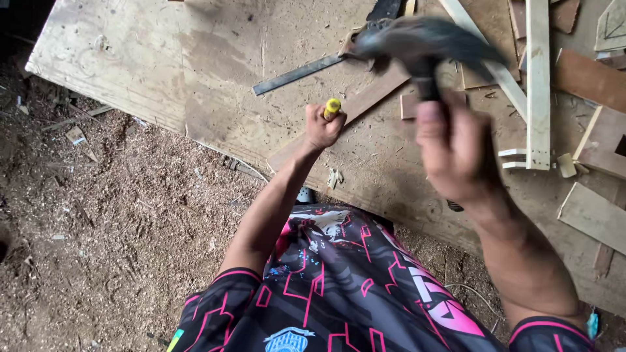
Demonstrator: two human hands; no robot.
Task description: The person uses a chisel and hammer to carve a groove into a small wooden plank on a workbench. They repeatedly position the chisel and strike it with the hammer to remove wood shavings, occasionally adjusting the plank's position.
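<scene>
A yellow-handled tool (332,107), probably a chisel, is enclosed in the closed grip of the left hand (322,128) and held upright on a narrow wooden strip (365,101) lying on the plywood bench (195,72). A hammer (420,49), blurred by motion, is gripped firmly by the right hand (456,150) and is seen raised above and just right of the tool. A metal square (297,73) lies flat beyond the strip. Timber offcuts (590,78) are scattered at right. Sawdust (111,221) covers the floor at left.

Yellow-handled chisel (332,107) upright on wooden strip (345,117); raised hammer (420,49) (blurred).
</scene>
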